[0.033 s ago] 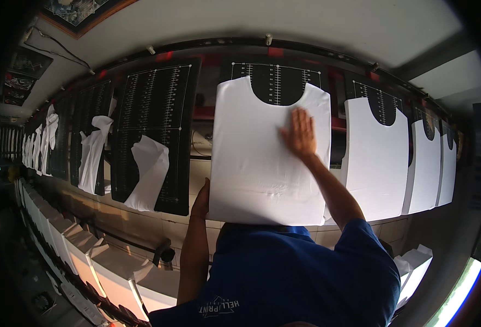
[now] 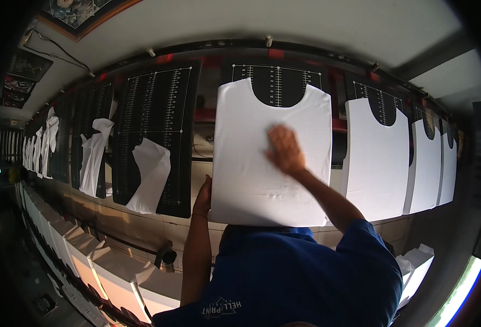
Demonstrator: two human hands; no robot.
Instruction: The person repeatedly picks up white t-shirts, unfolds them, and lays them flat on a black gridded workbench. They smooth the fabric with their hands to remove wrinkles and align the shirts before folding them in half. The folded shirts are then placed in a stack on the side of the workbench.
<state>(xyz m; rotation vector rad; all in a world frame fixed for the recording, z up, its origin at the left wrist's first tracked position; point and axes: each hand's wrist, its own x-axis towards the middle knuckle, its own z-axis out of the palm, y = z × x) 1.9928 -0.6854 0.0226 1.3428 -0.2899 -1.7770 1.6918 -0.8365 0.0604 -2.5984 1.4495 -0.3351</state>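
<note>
A white shirt (image 2: 251, 158) lies flat and smooth on a black board (image 2: 277, 82) straight ahead, its scooped neck at the far end, slight wrinkles near its near hem.

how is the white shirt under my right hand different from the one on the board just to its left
The shirt under the right hand lies flat and covers its board up to the neckline; the left shirt hangs crumpled, draped over its board, leaving most bare. Both are white.
</note>
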